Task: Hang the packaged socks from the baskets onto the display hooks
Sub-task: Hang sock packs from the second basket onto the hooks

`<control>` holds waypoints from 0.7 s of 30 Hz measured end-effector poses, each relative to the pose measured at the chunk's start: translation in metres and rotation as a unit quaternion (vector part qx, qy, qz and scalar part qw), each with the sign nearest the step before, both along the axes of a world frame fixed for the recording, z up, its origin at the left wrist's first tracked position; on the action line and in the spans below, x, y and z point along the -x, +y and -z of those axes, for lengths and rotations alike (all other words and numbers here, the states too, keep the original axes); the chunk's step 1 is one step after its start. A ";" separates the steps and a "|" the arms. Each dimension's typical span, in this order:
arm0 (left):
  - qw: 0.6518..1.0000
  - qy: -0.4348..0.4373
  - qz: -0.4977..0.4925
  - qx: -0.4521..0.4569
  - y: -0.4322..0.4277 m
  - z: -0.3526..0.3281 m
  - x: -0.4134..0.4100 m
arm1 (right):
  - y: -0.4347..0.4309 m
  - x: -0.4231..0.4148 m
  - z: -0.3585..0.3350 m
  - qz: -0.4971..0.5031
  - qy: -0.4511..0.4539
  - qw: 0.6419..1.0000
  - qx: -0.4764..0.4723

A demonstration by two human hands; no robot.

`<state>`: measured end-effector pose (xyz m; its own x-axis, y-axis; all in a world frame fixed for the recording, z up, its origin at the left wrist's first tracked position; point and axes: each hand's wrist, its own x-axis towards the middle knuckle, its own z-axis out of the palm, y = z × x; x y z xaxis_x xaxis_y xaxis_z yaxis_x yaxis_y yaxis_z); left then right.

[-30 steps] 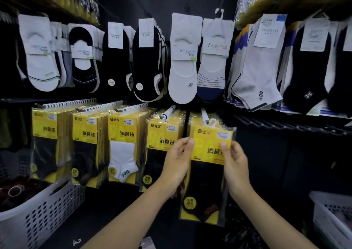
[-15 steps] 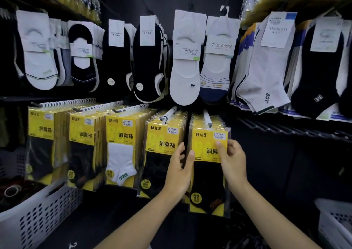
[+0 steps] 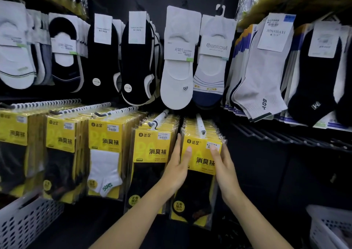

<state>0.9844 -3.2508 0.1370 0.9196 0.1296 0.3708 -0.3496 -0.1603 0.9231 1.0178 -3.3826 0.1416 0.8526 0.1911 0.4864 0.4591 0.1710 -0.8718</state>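
Observation:
A yellow-headed sock package (image 3: pixel 200 189) with a black sock inside hangs at the front of the rightmost stack on a white display hook (image 3: pixel 200 124). My left hand (image 3: pixel 177 170) grips its left edge, thumb on the yellow header and fingers along the side. My right hand (image 3: pixel 223 170) holds its right edge, with a fingertip on the price label. To the left hang more stacks of the same yellow packages (image 3: pixel 152 153), one showing a white sock (image 3: pixel 103 172).
Rows of white, black and grey socks hang above. Empty black wire hooks (image 3: pixel 285 136) stick out to the right of the yellow stacks. One white perforated basket (image 3: pixel 28 220) stands at the lower left, another (image 3: pixel 329 227) at the lower right.
The package went up onto the hook and slid back against the stack, with both hands following it. The view has come closer to the display.

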 end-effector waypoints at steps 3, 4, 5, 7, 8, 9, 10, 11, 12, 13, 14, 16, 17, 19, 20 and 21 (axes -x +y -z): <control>1.000 0.001 -0.007 0.028 0.002 0.009 -0.003 | -0.004 -0.002 0.009 0.008 0.006 1.000 -0.013; 0.999 0.009 -0.006 0.035 0.003 0.013 -0.003 | -0.005 -0.003 0.014 0.014 0.015 1.000 -0.014; 0.999 0.015 -0.002 0.036 0.003 0.017 -0.004 | -0.004 -0.003 0.020 0.017 0.016 1.000 -0.010; 0.999 0.020 0.006 0.032 0.002 0.023 -0.006 | 0.000 -0.004 0.028 0.026 0.011 1.000 0.012; 0.999 0.020 0.004 0.033 0.002 0.025 -0.009 | 0.002 -0.005 0.030 0.031 0.009 0.999 0.020; 0.999 0.020 -0.003 0.035 0.001 0.026 -0.012 | 0.004 -0.007 0.031 0.036 0.007 0.999 0.023; 0.999 0.020 -0.014 0.037 0.000 0.027 -0.015 | 0.005 -0.010 0.030 0.038 0.005 0.999 0.024; 0.999 0.021 -0.024 0.038 -0.002 0.026 -0.017 | 0.007 -0.013 0.030 0.038 0.007 0.999 0.024; 0.998 0.020 -0.033 0.041 -0.003 0.025 -0.018 | 0.008 -0.016 0.029 0.038 0.012 0.999 0.023; 0.998 0.018 -0.039 0.045 -0.005 0.023 -0.020 | 0.008 -0.018 0.027 0.038 0.016 0.999 0.023; 0.998 0.013 -0.044 0.049 -0.006 0.021 -0.019 | 0.008 -0.018 0.026 0.039 0.018 0.999 0.025; 0.997 0.002 -0.057 0.050 -0.008 0.019 -0.015 | 0.007 -0.015 0.024 0.045 0.018 0.998 0.028; 0.997 -0.006 -0.069 0.042 -0.009 0.018 -0.010 | 0.005 -0.011 0.023 0.052 0.017 0.998 0.025; 0.995 -0.041 -0.082 0.026 -0.010 0.020 0.007 | -0.001 -0.002 0.022 0.097 0.005 0.995 0.029; 0.994 -0.068 -0.082 0.019 -0.010 0.020 0.017 | -0.004 0.004 0.020 0.132 -0.012 0.990 0.038; 0.992 -0.095 -0.083 0.009 -0.008 0.019 0.028 | -0.007 0.011 0.019 0.165 -0.041 0.985 0.042</control>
